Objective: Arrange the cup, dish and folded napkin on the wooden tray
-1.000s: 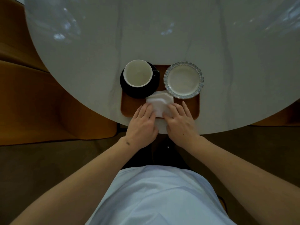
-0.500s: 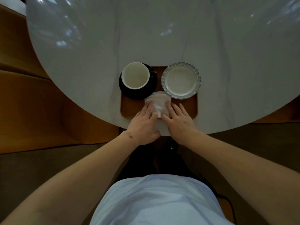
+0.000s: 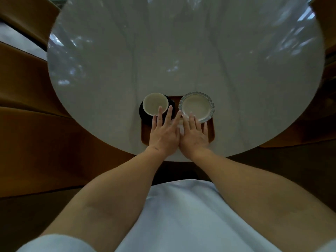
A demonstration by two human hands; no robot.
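The folded napkin lies on the near middle of the wooden tray, almost wholly hidden; only a pale sliver shows in the gap where the two hands meet, so its fold cannot be read; it looks to be soft cloth or paper, light and limp, likely to bunch or unfold if dragged, so it is best pressed flat and slid, or pinched at a folded edge on the side nearest the person.

The left hand lies over it with fingers straight and spread, holding nothing; the right hand lies beside it, touching at the thumb side, fingers likewise straight and uncurled; whether the palms bear down on the napkin or hover just above it cannot be told.

Just beyond the left fingertips stands the cup, pale inside, upright on a dark saucer, which overhangs the tray's left edge; both look like ceramic, stiff, smooth and breakable, the cup best taken by its body or handle and lifted with the saucer.

Just beyond the right fingertips sits the dish, shallow with a scalloped rim, hard and chip-prone, best held at opposite edges of the rim.

All three appear to be on the tray, which rests near the front edge of the round pale bench; the arrangement looks nearly done.
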